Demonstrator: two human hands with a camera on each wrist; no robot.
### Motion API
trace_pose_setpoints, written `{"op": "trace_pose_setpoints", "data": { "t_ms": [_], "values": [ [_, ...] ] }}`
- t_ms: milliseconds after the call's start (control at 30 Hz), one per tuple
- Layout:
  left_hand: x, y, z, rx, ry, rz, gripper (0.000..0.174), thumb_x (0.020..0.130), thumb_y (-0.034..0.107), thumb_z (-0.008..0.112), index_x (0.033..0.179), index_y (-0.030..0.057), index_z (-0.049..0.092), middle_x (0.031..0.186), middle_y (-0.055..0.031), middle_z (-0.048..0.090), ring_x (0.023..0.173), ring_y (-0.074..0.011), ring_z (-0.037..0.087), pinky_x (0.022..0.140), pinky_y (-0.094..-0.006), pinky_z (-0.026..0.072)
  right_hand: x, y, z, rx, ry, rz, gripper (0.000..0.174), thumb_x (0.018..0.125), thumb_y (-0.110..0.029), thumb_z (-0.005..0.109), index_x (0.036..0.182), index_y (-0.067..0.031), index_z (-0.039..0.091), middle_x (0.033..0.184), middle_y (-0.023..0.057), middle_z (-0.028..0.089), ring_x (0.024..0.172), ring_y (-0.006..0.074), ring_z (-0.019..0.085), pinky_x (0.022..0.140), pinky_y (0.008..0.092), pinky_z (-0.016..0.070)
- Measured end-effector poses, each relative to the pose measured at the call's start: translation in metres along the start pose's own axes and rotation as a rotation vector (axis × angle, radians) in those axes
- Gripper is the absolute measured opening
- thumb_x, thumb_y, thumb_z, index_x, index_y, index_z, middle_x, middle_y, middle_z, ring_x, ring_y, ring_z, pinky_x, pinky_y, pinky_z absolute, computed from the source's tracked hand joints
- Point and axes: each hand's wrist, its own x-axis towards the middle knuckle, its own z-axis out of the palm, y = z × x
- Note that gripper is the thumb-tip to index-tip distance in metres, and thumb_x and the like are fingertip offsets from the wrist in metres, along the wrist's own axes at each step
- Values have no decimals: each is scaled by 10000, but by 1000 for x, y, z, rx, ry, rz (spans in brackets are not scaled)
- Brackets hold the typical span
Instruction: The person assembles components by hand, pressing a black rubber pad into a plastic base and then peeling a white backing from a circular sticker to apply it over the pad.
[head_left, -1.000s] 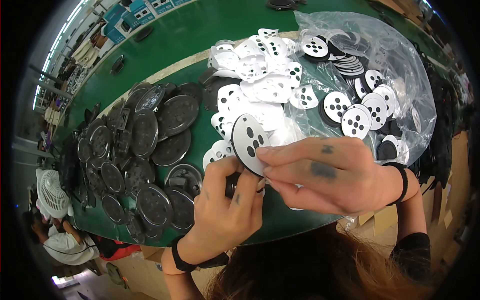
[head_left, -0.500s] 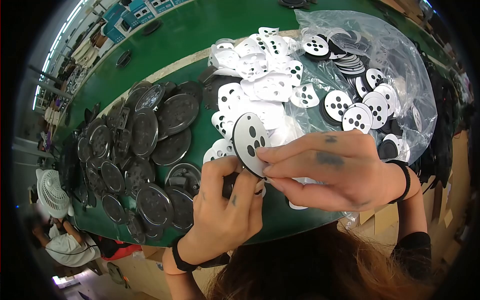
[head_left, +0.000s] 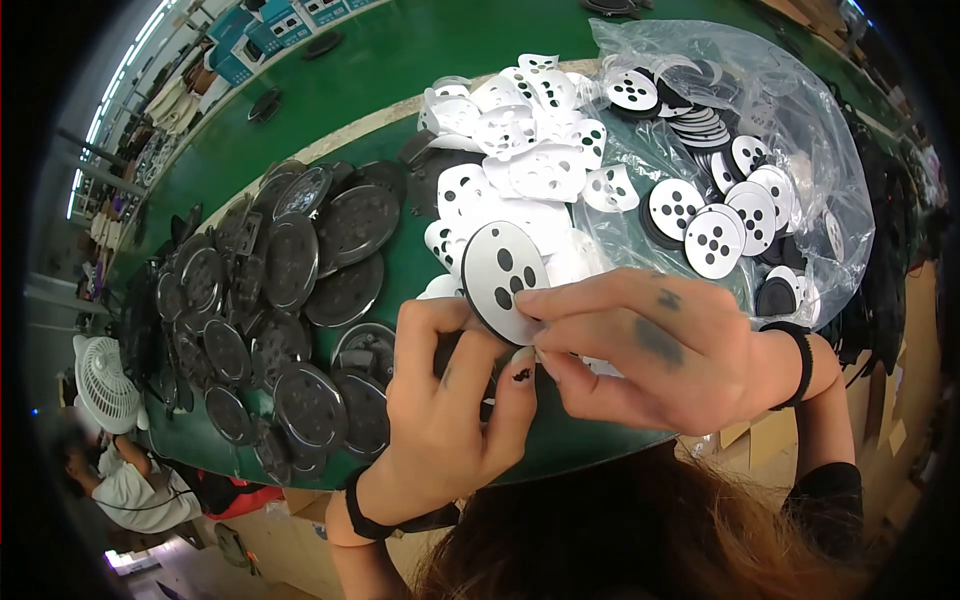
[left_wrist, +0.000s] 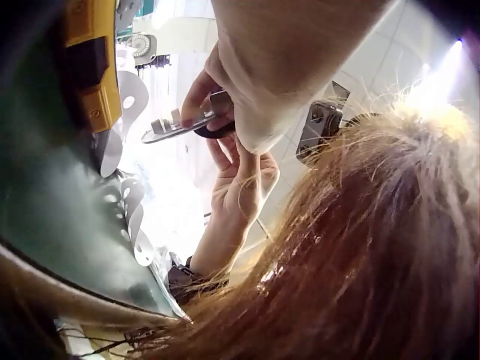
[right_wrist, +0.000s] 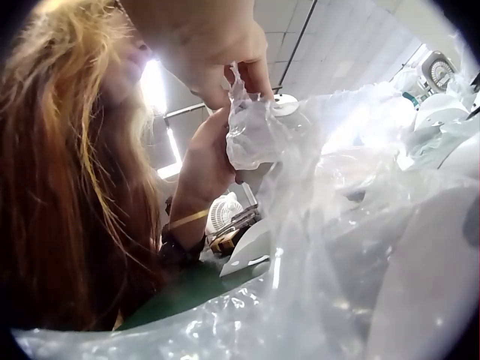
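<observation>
A round disc (head_left: 497, 262) with a pale grey face, black oval holes and a dark rim is held up, tilted, between both hands in the head view. My left hand (head_left: 440, 410) grips it from below and behind, fingers bent, thumb near the lower rim. At the disc's lower right edge, the fingertips and thumb of my right hand (head_left: 660, 350) pinch it. The left wrist view shows the disc (left_wrist: 180, 129) nearly edge-on, with small raised blocks on one side. Plastic film hides much of it in the right wrist view.
Dark round covers (head_left: 310, 405) lie heaped at left on the green table (head_left: 400, 60). Curled white sheets (head_left: 545, 172) with holes are piled behind the disc. At right, a clear plastic bag (head_left: 630, 150) holds several white-faced discs (head_left: 713, 243). A person (head_left: 140, 490) and a white fan (head_left: 105, 385) appear far left.
The disc has turned to face the head camera more. My left thumb has come into view by its lower rim, and the left fingers have shifted slightly up. The right hand keeps its pinch.
</observation>
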Motion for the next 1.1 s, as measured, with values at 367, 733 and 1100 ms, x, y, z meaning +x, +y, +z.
{"op": "trace_pose_setpoints", "data": {
  "t_ms": [367, 733, 1100],
  "values": [
    [3, -8, -11, -209, 113, -99, 69, 744, -6, 564, 759, -64, 529, 836, -120, 459, 677, -185, 444, 575, -266, 393, 30, 19, -50, 258, 81, 525, 112, 798, 6, 613, 893, 62, 593, 906, 107, 609, 800, 115, 579, 659, 223, 489],
    [-2, -17, -12, -595, 107, -235, 171, 912, 75, 435, 870, -54, 538, 987, -115, 484, 696, -115, 450, 547, -230, 385, 31, 44, -47, 384, -37, 657, 323, 775, 27, 622, 1082, 37, 525, 1065, 129, 601, 972, 197, 614, 835, 295, 500],
    [4, -7, -8, -348, 192, -125, 115, 827, 6, 495, 718, -29, 508, 742, -94, 425, 641, -169, 388, 522, -277, 331, 28, 30, -36, 575, -51, 533, 243, 759, -95, 715, 949, 28, 626, 855, 48, 642, 811, 99, 602, 759, 238, 474]
  ]
}}
